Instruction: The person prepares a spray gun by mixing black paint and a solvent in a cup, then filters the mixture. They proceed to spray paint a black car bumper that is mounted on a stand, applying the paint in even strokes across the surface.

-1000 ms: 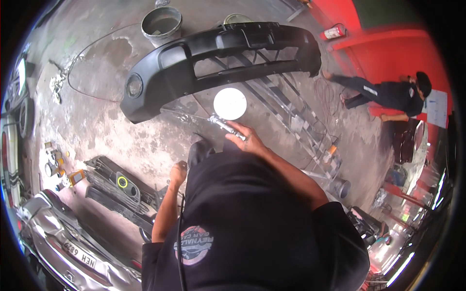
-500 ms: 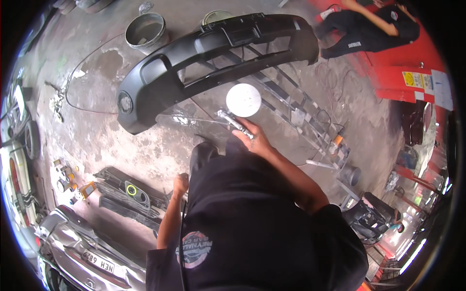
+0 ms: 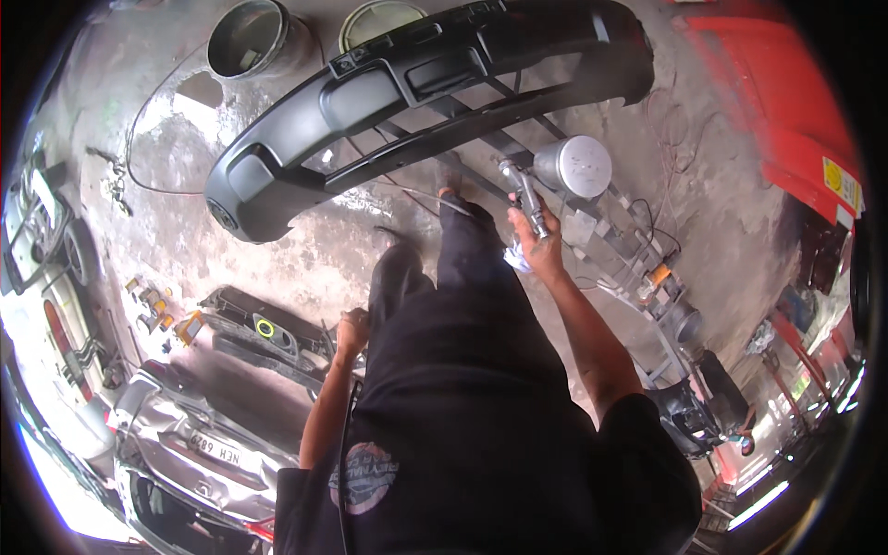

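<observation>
My right hand (image 3: 544,248) is wrapped round a silver spray gun (image 3: 525,196) with a round, pale cup (image 3: 575,167) on it. The gun is held up on the near side of a matte black car bumper (image 3: 350,100), toward its right part, with a gap between them. That bumper lies across a frame of dark bars (image 3: 490,139). Low beside my left leg, my left hand (image 3: 352,330) is closed; what it holds, if anything, is hidden. A thin black hose or cord (image 3: 348,435) runs down along my shirt below it.
Two buckets (image 3: 248,42) stand beyond the bumper. A hose (image 3: 139,171) loops over the floor at left. Black panels (image 3: 264,333) and a silver car (image 3: 203,416) are at lower left. Metal stand legs (image 3: 638,296) reach right, near a red car panel (image 3: 777,102).
My right hand has moved right with the spray gun, and its cup is now seen more from the side. The view has shifted; the person at upper right is out of sight.
</observation>
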{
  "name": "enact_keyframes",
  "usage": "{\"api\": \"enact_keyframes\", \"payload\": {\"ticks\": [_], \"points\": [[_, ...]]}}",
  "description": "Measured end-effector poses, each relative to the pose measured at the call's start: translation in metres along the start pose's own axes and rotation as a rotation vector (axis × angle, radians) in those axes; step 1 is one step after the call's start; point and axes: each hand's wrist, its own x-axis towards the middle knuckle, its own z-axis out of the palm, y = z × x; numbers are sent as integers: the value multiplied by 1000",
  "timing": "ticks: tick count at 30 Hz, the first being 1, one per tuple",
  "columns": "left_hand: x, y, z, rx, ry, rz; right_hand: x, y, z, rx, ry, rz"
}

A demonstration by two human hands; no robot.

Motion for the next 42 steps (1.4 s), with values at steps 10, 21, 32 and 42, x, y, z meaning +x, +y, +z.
{"api": "enact_keyframes", "payload": {"ticks": [10, 21, 32, 42], "points": [[29, 154, -16, -173, -99, -43, 65, 15, -32, -16, -96, 87], [35, 214, -8, -197, -286, 215, 93, 2, -27, -46, -210, -6], [20, 199, 1, -239, -260, 363, 87, -11, -25, -136, -270, -34], [3, 184, 6, -301, -154, 409, 58, -37, 1, -193, -412, -38]]}}
